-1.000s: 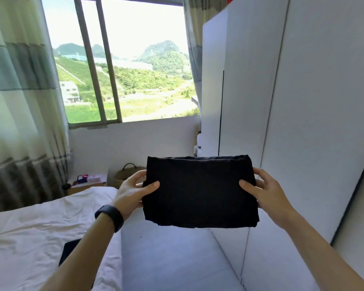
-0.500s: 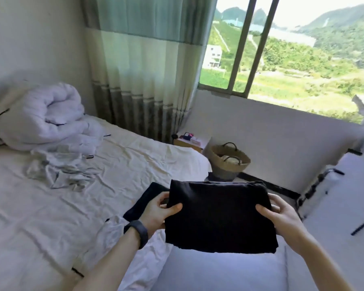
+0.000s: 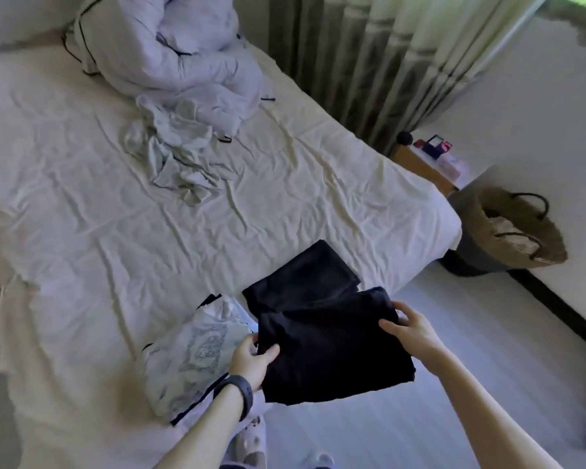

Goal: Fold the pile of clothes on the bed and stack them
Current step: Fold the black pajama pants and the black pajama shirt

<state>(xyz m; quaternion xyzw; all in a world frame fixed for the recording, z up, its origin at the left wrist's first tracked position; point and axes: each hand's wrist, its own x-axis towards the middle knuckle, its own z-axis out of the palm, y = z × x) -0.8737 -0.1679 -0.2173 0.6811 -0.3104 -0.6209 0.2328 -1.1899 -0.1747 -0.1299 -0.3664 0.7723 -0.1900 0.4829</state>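
I hold a folded black garment flat between both hands, over the near corner of the bed. My left hand grips its left edge and my right hand grips its right edge. Just beyond it, a second folded black garment lies on the sheet, partly covered by the held one. To the left lies a folded pale patterned garment with dark piping. A crumpled pale garment sits unfolded mid-bed.
A rolled white duvet lies at the head of the bed. Right of the bed stand a woven basket and a small wooden table with items, in front of the curtain. Pale floor lies under my arms.
My view has swung left and down, from the wardrobe and window to the bed. The black garment, still in both hands, has come down over the bed's near corner.
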